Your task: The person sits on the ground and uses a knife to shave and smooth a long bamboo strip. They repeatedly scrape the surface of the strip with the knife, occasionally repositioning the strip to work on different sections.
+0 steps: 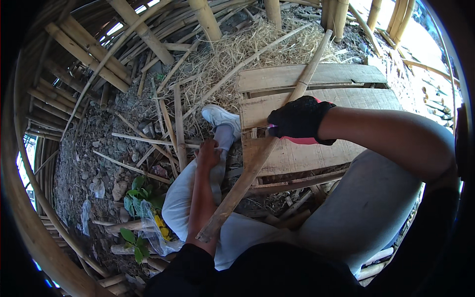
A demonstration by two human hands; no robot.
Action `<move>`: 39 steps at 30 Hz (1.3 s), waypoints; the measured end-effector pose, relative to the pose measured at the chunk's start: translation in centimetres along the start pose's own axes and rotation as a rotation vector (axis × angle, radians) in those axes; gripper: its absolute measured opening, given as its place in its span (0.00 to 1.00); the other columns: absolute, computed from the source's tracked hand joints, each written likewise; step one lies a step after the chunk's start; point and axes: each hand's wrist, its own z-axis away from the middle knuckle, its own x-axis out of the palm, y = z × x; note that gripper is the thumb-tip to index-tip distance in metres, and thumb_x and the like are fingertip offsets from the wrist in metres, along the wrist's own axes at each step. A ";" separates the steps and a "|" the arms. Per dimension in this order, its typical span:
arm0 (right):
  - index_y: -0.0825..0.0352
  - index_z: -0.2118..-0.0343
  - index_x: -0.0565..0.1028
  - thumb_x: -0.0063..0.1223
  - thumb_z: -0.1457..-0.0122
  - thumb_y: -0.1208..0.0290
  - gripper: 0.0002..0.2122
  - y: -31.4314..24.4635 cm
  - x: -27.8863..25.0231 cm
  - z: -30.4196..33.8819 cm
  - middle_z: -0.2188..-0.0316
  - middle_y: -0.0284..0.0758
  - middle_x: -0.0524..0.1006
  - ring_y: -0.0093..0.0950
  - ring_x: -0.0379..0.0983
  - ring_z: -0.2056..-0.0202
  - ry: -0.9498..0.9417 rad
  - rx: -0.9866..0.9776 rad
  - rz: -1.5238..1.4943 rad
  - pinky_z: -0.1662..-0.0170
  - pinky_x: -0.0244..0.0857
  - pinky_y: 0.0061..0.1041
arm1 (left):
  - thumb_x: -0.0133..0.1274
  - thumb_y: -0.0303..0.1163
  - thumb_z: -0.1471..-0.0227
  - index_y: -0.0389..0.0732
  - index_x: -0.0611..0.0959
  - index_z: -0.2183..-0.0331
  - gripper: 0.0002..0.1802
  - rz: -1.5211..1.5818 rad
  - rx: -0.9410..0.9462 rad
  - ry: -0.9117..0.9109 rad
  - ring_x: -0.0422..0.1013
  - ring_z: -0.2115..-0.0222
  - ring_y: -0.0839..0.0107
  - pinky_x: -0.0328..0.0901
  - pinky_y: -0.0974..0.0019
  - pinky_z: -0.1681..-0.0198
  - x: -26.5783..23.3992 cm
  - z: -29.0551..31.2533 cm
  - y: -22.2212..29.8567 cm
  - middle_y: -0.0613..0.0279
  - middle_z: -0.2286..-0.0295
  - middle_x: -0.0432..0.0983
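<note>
My right hand [299,119], in a black and pink glove, is closed around the middle of a long split bamboo strip [247,178]. The strip slants over a low slatted wooden platform [321,96], its near end passing above my left forearm. A small pale and purple piece [271,127] shows at the gloved fingers; I cannot tell what it is. My bare left hand [209,153] is beside my left ankle and white shoe [221,119], its fingers closed at the end of a thin bamboo stick [153,140]. The fingertips are partly hidden.
Loose bamboo sticks [179,128] lie on the stony ground to the left. Dry straw [272,44] is heaped beyond the platform. Nearer, on the left, are green leaves [136,198], a clear plastic bag [151,227] and yellow pieces [161,227]. Bamboo poles [205,20] stand around.
</note>
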 end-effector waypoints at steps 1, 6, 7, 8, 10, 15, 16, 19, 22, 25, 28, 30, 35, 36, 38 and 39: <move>0.61 0.53 0.77 0.47 0.37 0.54 0.18 0.0 -0.2 -0.1 0.58 0.39 0.81 0.39 0.77 0.54 -0.006 0.000 -0.006 0.50 0.69 0.39 | 0.60 0.35 0.49 0.46 0.80 0.62 0.12 -0.033 -0.015 -0.010 0.67 0.50 0.51 0.56 0.26 0.48 -0.2 0.1 0.2 0.57 0.56 0.74; 0.58 0.53 0.77 0.45 0.36 0.53 0.17 0.4 -0.2 -0.5 0.59 0.37 0.81 0.38 0.77 0.54 -0.021 -0.016 -0.012 0.50 0.68 0.37 | 0.58 0.35 0.47 0.48 0.84 0.64 0.07 -0.168 -0.063 -0.253 0.68 0.47 0.55 0.50 0.25 0.48 -0.5 -0.8 0.3 0.56 0.62 0.78; 0.57 0.53 0.76 0.45 0.36 0.52 0.17 0.6 0.0 -0.5 0.59 0.37 0.80 0.38 0.77 0.55 -0.014 -0.032 -0.004 0.51 0.69 0.37 | 0.58 0.35 0.46 0.48 0.84 0.64 0.07 -0.204 -0.070 -0.337 0.68 0.47 0.56 0.50 0.25 0.47 -0.9 -0.7 1.0 0.55 0.62 0.79; 0.56 0.53 0.75 0.44 0.35 0.50 0.17 0.8 0.2 -0.5 0.60 0.36 0.80 0.38 0.77 0.55 -0.008 -0.049 0.004 0.52 0.69 0.38 | 0.58 0.35 0.46 0.48 0.84 0.63 0.07 -0.240 -0.066 -0.330 0.68 0.47 0.55 0.49 0.25 0.47 -1.0 -0.7 1.5 0.55 0.62 0.79; 0.56 0.54 0.77 0.46 0.36 0.54 0.15 0.4 0.0 -0.3 0.59 0.35 0.81 0.37 0.77 0.55 -0.021 -0.002 -0.037 0.51 0.69 0.36 | 0.57 0.35 0.46 0.47 0.84 0.61 0.09 -0.315 -0.069 -0.312 0.69 0.47 0.54 0.47 0.24 0.46 -0.8 -0.6 1.9 0.54 0.61 0.79; 0.56 0.57 0.78 0.47 0.37 0.57 0.13 0.8 0.3 -0.6 0.61 0.34 0.81 0.36 0.77 0.56 0.004 -0.005 -0.059 0.52 0.69 0.35 | 0.53 0.37 0.42 0.39 0.82 0.67 0.11 0.280 0.072 0.117 0.77 0.62 0.58 0.66 0.45 0.55 -1.8 1.5 3.1 0.53 0.67 0.80; 0.56 0.57 0.78 0.47 0.37 0.58 0.12 0.8 0.2 -0.6 0.61 0.34 0.81 0.36 0.78 0.57 0.000 0.009 -0.051 0.52 0.69 0.35 | 0.52 0.39 0.41 0.38 0.81 0.68 0.13 0.479 0.067 0.117 0.78 0.64 0.60 0.70 0.52 0.58 -3.6 2.4 4.4 0.54 0.68 0.80; 0.57 0.58 0.78 0.48 0.37 0.57 0.12 0.9 0.6 -0.6 0.63 0.34 0.81 0.36 0.78 0.58 0.026 0.007 -0.081 0.54 0.69 0.35 | 0.47 0.48 0.36 0.35 0.81 0.67 0.24 0.981 -0.141 -0.468 0.79 0.71 0.64 0.71 0.69 0.70 -10.2 5.7 6.7 0.55 0.72 0.80; 0.55 0.57 0.76 0.48 0.37 0.53 0.14 1.5 1.1 -0.7 0.63 0.35 0.81 0.38 0.78 0.59 0.046 -0.023 -0.094 0.56 0.69 0.37 | 0.41 0.50 0.34 0.33 0.80 0.69 0.28 1.171 -0.161 -0.527 0.79 0.75 0.69 0.70 0.73 0.75 -15.2 9.9 9.2 0.58 0.74 0.79; 0.57 0.58 0.77 0.48 0.37 0.52 0.15 1.1 0.5 -0.7 0.64 0.35 0.81 0.38 0.78 0.59 0.024 -0.002 -0.095 0.55 0.70 0.36 | 0.40 0.49 0.33 0.33 0.77 0.63 0.26 1.165 -0.140 -0.737 0.77 0.76 0.70 0.70 0.71 0.74 -15.7 12.7 9.7 0.56 0.71 0.80; 0.58 0.59 0.78 0.48 0.37 0.52 0.16 0.8 0.3 -0.7 0.63 0.35 0.81 0.38 0.78 0.59 0.034 0.034 -0.069 0.55 0.70 0.36 | 0.42 0.49 0.33 0.33 0.71 0.52 0.25 1.164 0.258 -1.044 0.78 0.75 0.70 0.71 0.71 0.73 -16.3 13.9 11.7 0.57 0.71 0.78; 0.59 0.58 0.78 0.48 0.37 0.52 0.16 0.8 0.1 -0.6 0.63 0.36 0.81 0.39 0.78 0.59 0.058 0.061 -0.051 0.55 0.70 0.37 | 0.43 0.48 0.34 0.35 0.66 0.48 0.25 1.239 0.327 -1.023 0.76 0.77 0.71 0.71 0.71 0.75 -15.6 14.5 12.5 0.58 0.72 0.76; 0.60 0.58 0.77 0.49 0.37 0.56 0.14 3.0 1.6 -0.8 0.63 0.38 0.80 0.41 0.78 0.59 0.398 0.126 -0.229 0.56 0.70 0.39 | 0.43 0.44 0.34 0.35 0.64 0.44 0.26 1.550 -0.105 -0.883 0.68 0.88 0.71 0.66 0.70 0.85 -16.0 15.3 14.5 0.59 0.77 0.70; 0.61 0.58 0.77 0.50 0.37 0.57 0.13 2.6 1.1 -0.7 0.63 0.39 0.80 0.42 0.77 0.60 0.418 0.179 -0.238 0.56 0.70 0.39 | 0.42 0.44 0.33 0.35 0.64 0.44 0.26 1.584 -0.123 -0.886 0.66 0.89 0.71 0.64 0.71 0.86 -15.8 15.0 14.3 0.59 0.78 0.69; 0.61 0.59 0.77 0.52 0.38 0.59 0.12 0.8 -0.8 -0.3 0.64 0.40 0.80 0.42 0.77 0.60 0.461 0.281 -0.250 0.57 0.70 0.40 | 0.40 0.45 0.33 0.36 0.64 0.44 0.25 1.664 -0.146 -0.907 0.63 0.92 0.73 0.61 0.73 0.89 -15.6 14.7 14.1 0.61 0.81 0.68; 0.61 0.59 0.77 0.52 0.38 0.59 0.12 0.8 -1.1 -0.2 0.64 0.40 0.80 0.42 0.77 0.60 0.448 0.251 -0.242 0.57 0.70 0.40 | 0.39 0.45 0.32 0.37 0.65 0.45 0.24 1.708 -0.152 -0.927 0.62 0.93 0.75 0.59 0.74 0.90 -15.7 14.7 14.1 0.62 0.83 0.67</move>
